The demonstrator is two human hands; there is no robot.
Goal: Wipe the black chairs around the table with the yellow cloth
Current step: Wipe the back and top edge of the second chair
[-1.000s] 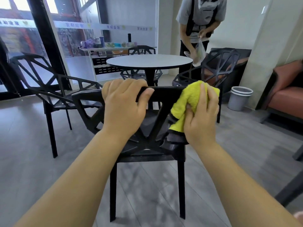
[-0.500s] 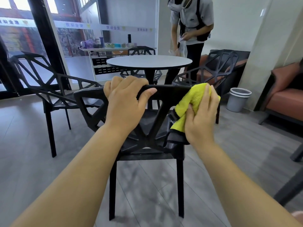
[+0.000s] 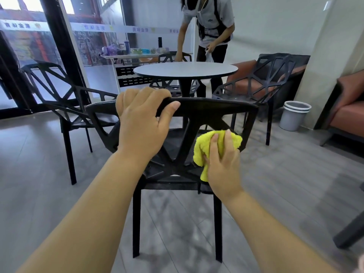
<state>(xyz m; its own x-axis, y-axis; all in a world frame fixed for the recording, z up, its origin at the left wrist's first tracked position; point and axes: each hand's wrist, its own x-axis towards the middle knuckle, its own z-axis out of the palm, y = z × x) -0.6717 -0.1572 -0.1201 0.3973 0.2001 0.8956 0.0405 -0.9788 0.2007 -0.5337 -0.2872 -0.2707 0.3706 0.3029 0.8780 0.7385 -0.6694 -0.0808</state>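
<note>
Backrest wipe on the nearest black chair (image 3: 212, 107), low on its right side.
The right hand (image 3: 222, 164) has its fingers curled round the bunched yellow cloth (image 3: 202, 148) and presses it against the lower right struts of the backrest, just above the seat's rear right corner. The left hand (image 3: 141, 127) grips the top rail near its left end, fingers over the far side, thumb along the near face. Beyond stands the round table (image 3: 185, 70), with a second black chair (image 3: 59, 91) at its left edge, a third chair (image 3: 266, 79) at its right edge and a fourth chair (image 3: 169, 56) at its far edge, where another person (image 3: 212, 26) bends. A grey bin (image 3: 294, 115) sits by the right wall.
</note>
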